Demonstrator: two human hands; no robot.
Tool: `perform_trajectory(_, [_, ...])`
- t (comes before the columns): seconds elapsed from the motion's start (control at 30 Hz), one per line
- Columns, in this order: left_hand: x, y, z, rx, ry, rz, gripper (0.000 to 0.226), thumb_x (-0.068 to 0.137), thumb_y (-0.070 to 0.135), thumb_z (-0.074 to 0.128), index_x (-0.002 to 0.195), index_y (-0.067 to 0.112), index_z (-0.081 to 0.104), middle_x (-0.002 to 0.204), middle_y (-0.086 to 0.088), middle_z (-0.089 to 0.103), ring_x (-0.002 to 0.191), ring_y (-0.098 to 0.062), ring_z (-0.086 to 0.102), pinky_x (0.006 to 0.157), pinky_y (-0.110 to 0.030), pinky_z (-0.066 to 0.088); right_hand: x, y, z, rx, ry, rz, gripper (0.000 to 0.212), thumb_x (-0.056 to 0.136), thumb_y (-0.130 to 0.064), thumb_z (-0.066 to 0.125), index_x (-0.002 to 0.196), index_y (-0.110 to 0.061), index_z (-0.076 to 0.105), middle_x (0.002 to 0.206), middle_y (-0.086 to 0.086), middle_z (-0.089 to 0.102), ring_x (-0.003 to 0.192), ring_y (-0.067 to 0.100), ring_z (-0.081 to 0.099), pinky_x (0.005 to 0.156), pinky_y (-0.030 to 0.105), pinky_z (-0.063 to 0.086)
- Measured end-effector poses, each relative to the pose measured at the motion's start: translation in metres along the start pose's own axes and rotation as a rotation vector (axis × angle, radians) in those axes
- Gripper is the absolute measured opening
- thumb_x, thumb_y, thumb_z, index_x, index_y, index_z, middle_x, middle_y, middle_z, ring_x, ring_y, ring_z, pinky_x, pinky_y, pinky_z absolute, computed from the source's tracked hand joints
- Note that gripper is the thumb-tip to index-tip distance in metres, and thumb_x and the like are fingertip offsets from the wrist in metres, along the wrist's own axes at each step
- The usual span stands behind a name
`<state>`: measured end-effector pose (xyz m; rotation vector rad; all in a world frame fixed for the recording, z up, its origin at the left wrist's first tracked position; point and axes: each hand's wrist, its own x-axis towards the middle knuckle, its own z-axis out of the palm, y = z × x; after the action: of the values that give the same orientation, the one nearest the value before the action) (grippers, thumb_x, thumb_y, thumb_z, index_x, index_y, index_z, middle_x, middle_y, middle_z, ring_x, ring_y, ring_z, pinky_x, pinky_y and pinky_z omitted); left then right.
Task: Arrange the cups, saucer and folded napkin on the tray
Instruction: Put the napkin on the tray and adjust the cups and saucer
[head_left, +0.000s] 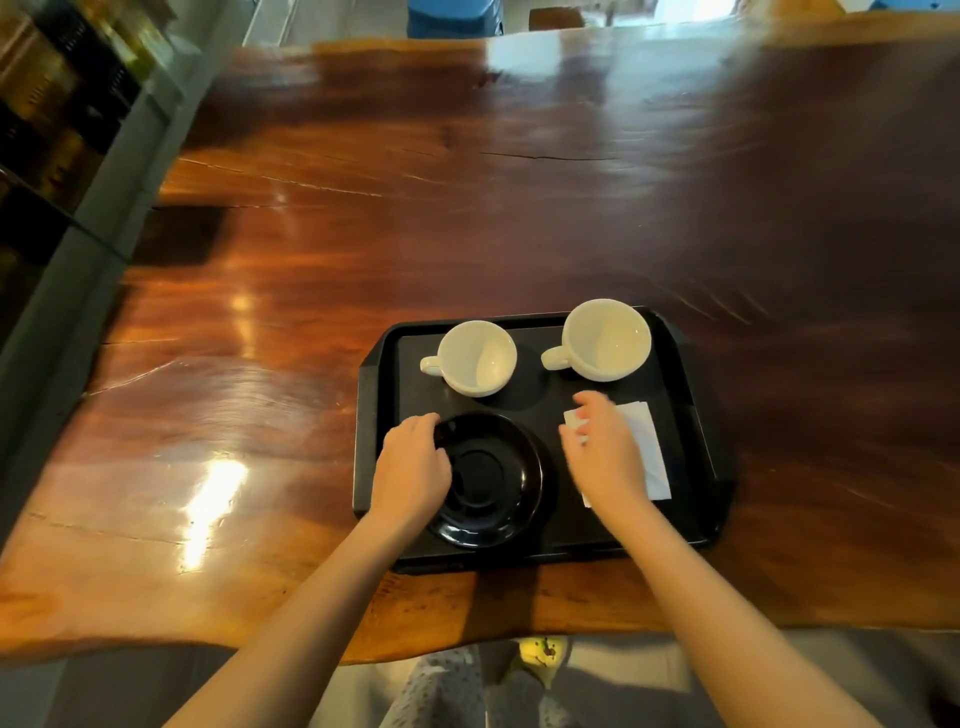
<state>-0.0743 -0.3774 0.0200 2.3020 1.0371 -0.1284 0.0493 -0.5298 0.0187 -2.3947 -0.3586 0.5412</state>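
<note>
- We take the black tray (540, 545) as our landmark; it lies on the glossy wooden surface (467, 208), its near rim just inside the surface's near edge.
- In the tray's far-left part stands the smaller white cup (477, 358), upright, handle pointing to the tray's left rim.
- In the tray's far-right corner stands the larger white cup (605, 340), upright, handle also pointing left; its far side overlaps the tray's far rim in our view, and we cannot tell whether it touches it.
- The two cups are apart, with bare tray floor between them.
- The black saucer (488, 478) lies flat in the tray's near-left part, its near edge close to the tray's near rim.
- Our left hand (413, 467) rests on the saucer's left edge, fingers curled over its rim; we cannot tell whether that grip is closed on it.
- The folded white napkin (647, 447) lies flat along the tray's right side, short of the right rim.
- Our right hand (605, 452) lies over the napkin's left part, fingers loosely spread, clamped on nothing we can see.
- Beyond the tray's far rim and to its left, the surface is broad and open.
</note>
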Motion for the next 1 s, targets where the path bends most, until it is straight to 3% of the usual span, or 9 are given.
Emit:
perform_trajectory(0.1, [-0.010, 0.047, 0.005, -0.269, -0.105, 0.015, 0.052, 0.091, 0.009, 0.048, 0.142, 0.015, 0.039, 0.143, -0.005, 0.049, 0.133, -0.020, 0.044, 0.109, -0.032, 0.034, 0.026, 0.017, -0.028, 0.119, 0.185, 0.117, 0.053, 0.084, -0.011, 0.066, 0.131, -0.008, 0.042, 0.130, 0.011, 0.051, 0.117, 0.026, 0.054, 0.093, 0.035, 0.045])
perform_trajectory(0.2, [0.000, 0.100, 0.023, -0.631, -0.376, -0.101, 0.065, 0.091, 0.005, 0.046, 0.149, 0.020, 0.022, 0.152, -0.005, 0.036, 0.139, -0.017, 0.036, 0.107, -0.028, 0.032, 0.055, 0.031, -0.036, 0.234, 0.104, 0.231, 0.080, 0.078, -0.014, 0.074, 0.143, -0.008, 0.027, 0.146, 0.013, 0.038, 0.132, 0.027, 0.041, 0.105, 0.038, 0.040])
perform_trajectory(0.27, [0.014, 0.123, 0.033, -0.718, -0.359, -0.153, 0.068, 0.091, 0.000, 0.044, 0.150, 0.023, 0.017, 0.152, -0.006, 0.036, 0.139, -0.020, 0.036, 0.104, -0.028, 0.034, 0.068, 0.036, -0.033, 0.319, 0.030, 0.221, 0.091, 0.076, -0.014, 0.075, 0.147, -0.014, 0.018, 0.151, 0.009, 0.031, 0.138, 0.025, 0.034, 0.110, 0.040, 0.035])
perform_trajectory(0.47, [0.031, 0.141, 0.048, -0.791, -0.263, -0.192, 0.072, 0.086, -0.009, 0.041, 0.146, 0.024, 0.023, 0.149, -0.012, 0.036, 0.137, -0.027, 0.038, 0.102, -0.034, 0.037, 0.080, 0.038, -0.021, 0.463, 0.058, 0.142, 0.083, 0.074, -0.011, 0.076, 0.142, -0.017, 0.029, 0.142, 0.007, 0.043, 0.131, 0.021, 0.042, 0.105, 0.037, 0.040])
perform_trajectory(0.63, [0.035, 0.138, 0.056, -0.811, -0.199, -0.207, 0.071, 0.083, -0.011, 0.040, 0.144, 0.023, 0.029, 0.146, -0.007, 0.041, 0.136, -0.023, 0.038, 0.096, -0.025, 0.036, 0.080, 0.040, -0.017, 0.474, 0.103, 0.119, 0.082, 0.074, -0.014, 0.077, 0.141, -0.016, 0.030, 0.141, 0.008, 0.044, 0.129, 0.022, 0.044, 0.104, 0.037, 0.043])
perform_trajectory(0.73, [0.041, 0.138, 0.059, -0.796, -0.174, -0.253, 0.080, 0.084, -0.008, 0.043, 0.150, 0.024, 0.012, 0.156, -0.005, 0.024, 0.142, -0.024, 0.029, 0.112, -0.039, 0.034, 0.082, 0.042, -0.017, 0.451, 0.086, 0.107, 0.091, 0.072, -0.018, 0.079, 0.145, -0.017, 0.024, 0.145, 0.006, 0.038, 0.133, 0.021, 0.039, 0.107, 0.037, 0.040])
perform_trajectory(0.8, [0.046, 0.139, 0.060, -0.760, -0.178, -0.238, 0.082, 0.084, -0.007, 0.045, 0.151, 0.024, 0.008, 0.159, -0.004, 0.018, 0.144, -0.025, 0.026, 0.114, -0.041, 0.033, 0.083, 0.042, -0.016, 0.441, 0.086, 0.093, 0.092, 0.071, -0.020, 0.079, 0.145, -0.018, 0.024, 0.146, 0.005, 0.037, 0.134, 0.021, 0.038, 0.108, 0.041, 0.040])
perform_trajectory(0.93, [0.052, 0.136, 0.066, -0.728, -0.167, -0.203, 0.069, 0.077, -0.009, 0.044, 0.137, 0.021, 0.034, 0.141, -0.008, 0.045, 0.127, -0.030, 0.047, 0.099, -0.039, 0.047, 0.081, 0.044, -0.016, 0.437, 0.096, 0.071, 0.085, 0.073, -0.020, 0.078, 0.142, -0.020, 0.028, 0.141, 0.004, 0.041, 0.130, 0.020, 0.042, 0.102, 0.034, 0.042])
perform_trajectory(1.0, [0.053, 0.133, 0.072, -0.727, -0.164, -0.209, 0.070, 0.075, -0.008, 0.043, 0.138, 0.023, 0.034, 0.142, -0.008, 0.045, 0.128, -0.029, 0.046, 0.104, -0.041, 0.044, 0.081, 0.045, -0.016, 0.436, 0.103, 0.064, 0.083, 0.074, -0.019, 0.078, 0.141, -0.020, 0.029, 0.141, 0.005, 0.043, 0.129, 0.020, 0.043, 0.098, 0.030, 0.041])
